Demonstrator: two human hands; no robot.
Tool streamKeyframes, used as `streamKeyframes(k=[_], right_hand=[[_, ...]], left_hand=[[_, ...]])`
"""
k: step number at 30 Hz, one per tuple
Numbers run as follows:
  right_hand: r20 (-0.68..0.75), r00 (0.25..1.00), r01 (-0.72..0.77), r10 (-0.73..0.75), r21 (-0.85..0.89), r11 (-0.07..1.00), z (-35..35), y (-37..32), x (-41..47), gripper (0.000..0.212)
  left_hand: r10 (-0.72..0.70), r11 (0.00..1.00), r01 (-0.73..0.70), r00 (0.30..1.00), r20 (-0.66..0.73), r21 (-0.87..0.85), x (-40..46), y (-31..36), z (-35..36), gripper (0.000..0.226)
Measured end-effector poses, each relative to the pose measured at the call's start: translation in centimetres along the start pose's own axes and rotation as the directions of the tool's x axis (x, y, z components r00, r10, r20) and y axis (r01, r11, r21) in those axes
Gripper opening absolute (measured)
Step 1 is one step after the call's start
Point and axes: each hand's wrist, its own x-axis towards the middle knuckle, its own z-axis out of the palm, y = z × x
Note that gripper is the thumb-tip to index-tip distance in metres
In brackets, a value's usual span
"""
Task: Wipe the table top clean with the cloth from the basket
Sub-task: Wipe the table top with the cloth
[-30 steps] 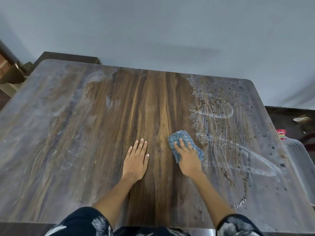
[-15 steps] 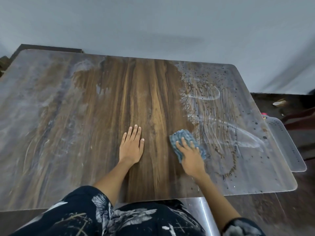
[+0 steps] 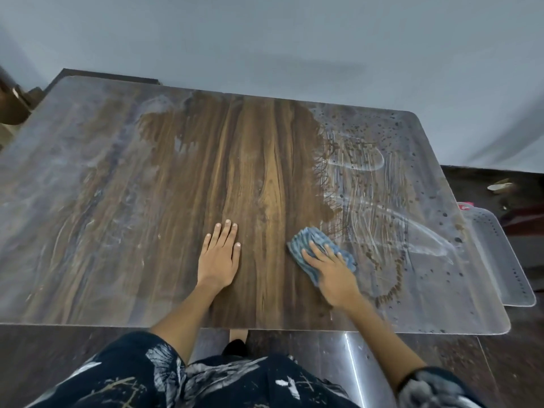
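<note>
**A:** Where was the cloth?

**B:** A crumpled blue cloth [image 3: 319, 251] lay on the table top [image 3: 265, 184], right of centre and toward the near edge. The right hand [image 3: 334, 273] pressed down on it, fingers spread over the folds and slightly bent. The hand covered the cloth's near part, while its far and left parts stuck out beyond the fingertips.

**A:** And the other hand?

**B:** The left hand [image 3: 219, 257] rested flat on bare wood to the left of the cloth, apart from it, fingers straight and close together, grasping nothing.

**A:** What did the surface look like?

**B:** The middle strip showed dark, clear wood grain. The left part looked dull and grey with a hazy film [image 3: 73, 187]. The right part carried pale streaks and scattered brown specks [image 3: 394, 278], starting just beside the cloth.

**A:** Anything around the table?

**B:** A white perforated basket [image 3: 500, 260] sat low beyond the table's right edge. A plain pale wall [image 3: 294, 39] stood behind. At the bottom, the person's dark patterned clothing [image 3: 206, 378] filled the view.
</note>
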Motion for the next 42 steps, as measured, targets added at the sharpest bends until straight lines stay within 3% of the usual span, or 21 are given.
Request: streamKeyframes(k=[2,6,8,12,15,17,21,23,26,30,35,42], right_hand=[[-0.048,0.999,-0.003,0.003,0.006,1.000,0.6,-3.0,1.1,0.053],[0.024,0.938,0.347,-0.347,-0.017,0.938,3.7,-6.4,-1.1,0.049],[0.075,0.894,0.445,-0.443,-0.012,0.896,4.5,-4.9,-3.1,0.050],[0.107,0.868,0.486,-0.485,0.015,0.874,4.0,1.6,-6.2,0.049],[0.032,0.917,0.397,-0.397,-0.007,0.918,1.8,7.5,-7.1,0.055],[-0.010,0.972,0.234,-0.234,0.016,0.972,0.2,10.5,-6.4,0.061],[-0.023,0.999,-0.022,0.022,0.022,1.000,-1.1,9.1,-3.1,0.053],[-0.023,1.000,0.016,-0.015,0.033,0.999,-0.7,6.3,-2.3,0.052],[0.025,0.979,0.204,-0.204,0.026,0.979,0.8,3.1,-2.8,0.052],[0.086,0.931,0.351,-0.354,0.048,0.935,2.3,4.5,-5.0,0.053],[0.021,0.977,0.209,-0.212,0.103,0.972,-0.2,9.2,-2.2,0.052],[-0.029,0.999,0.043,-0.039,0.157,0.987,-4.6,8.3,8.2,0.051]], left_hand=[[-0.029,1.000,0.029,1.000,-0.005,-0.001,-0.6,0.3,0.1,0.050],[-0.088,0.996,0.088,0.996,-0.015,0.015,-1.6,1.0,0.3,0.050],[-0.139,0.990,0.140,0.990,-0.029,0.012,-2.2,1.7,0.4,0.050],[-0.281,0.959,0.281,0.959,-0.038,-0.027,-3.4,4.0,0.8,0.051],[-0.375,0.926,0.372,0.926,-0.046,-0.067,-4.2,5.9,1.1,0.051],[-0.431,0.900,0.427,0.902,-0.035,-0.092,-4.4,7.2,1.1,0.052],[-0.501,0.862,0.499,0.865,-0.002,-0.087,-4.7,10.3,1.5,0.055],[-0.481,0.876,0.480,0.876,-0.012,-0.048,-5.1,11.5,2.1,0.056],[-0.388,0.921,0.388,0.921,-0.021,0.011,-5.1,12.6,2.9,0.057],[-0.229,0.969,0.228,0.973,0.004,0.095,-4.3,13.3,3.3,0.056],[-0.113,0.988,0.111,0.994,0.011,0.112,-1.1,14.2,3.4,0.060],[-0.053,0.987,0.047,0.998,0.035,0.151,5.9,15.0,2.9,0.061]])
